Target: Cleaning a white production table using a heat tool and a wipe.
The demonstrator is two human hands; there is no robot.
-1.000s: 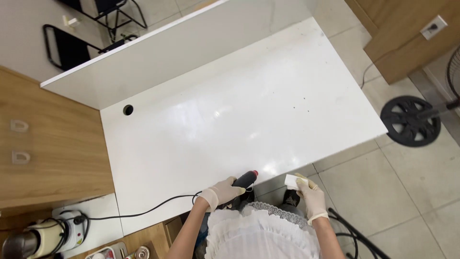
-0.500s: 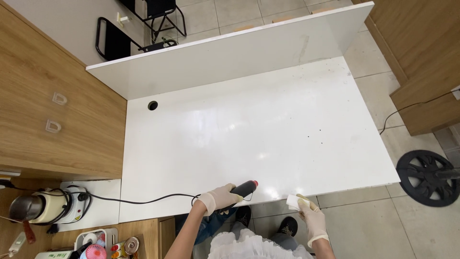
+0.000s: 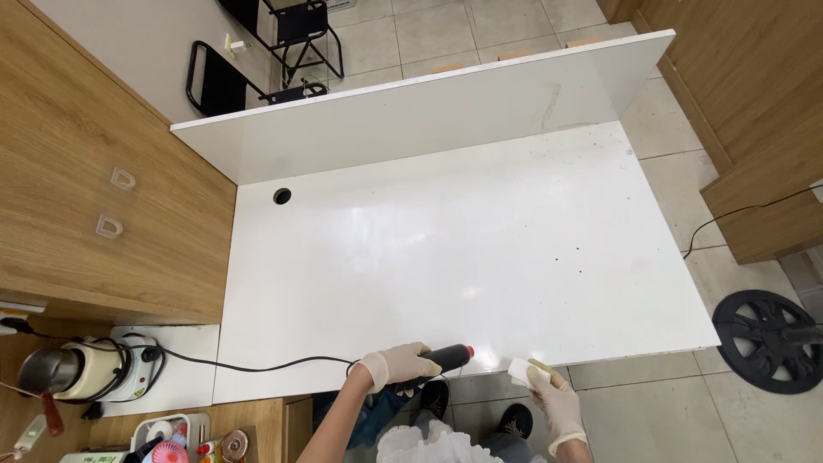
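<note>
**At the worktop's near edge: tool and pad**

At the near edge of the white worktop (image 3: 480,257), left hand (image 3: 396,366) closed around a black corded tool (image 3: 446,357) lying on the surface; right hand (image 3: 555,403) pinching a small white pad (image 3: 519,370) against the rim.

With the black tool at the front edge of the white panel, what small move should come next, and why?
Probably a short slide of the corded black tool rightward along the edge of the white panel, toward the small white piece. The left hand points its red tip at that spot, and the right hand presses the piece against the edge just beyond it.
</note>
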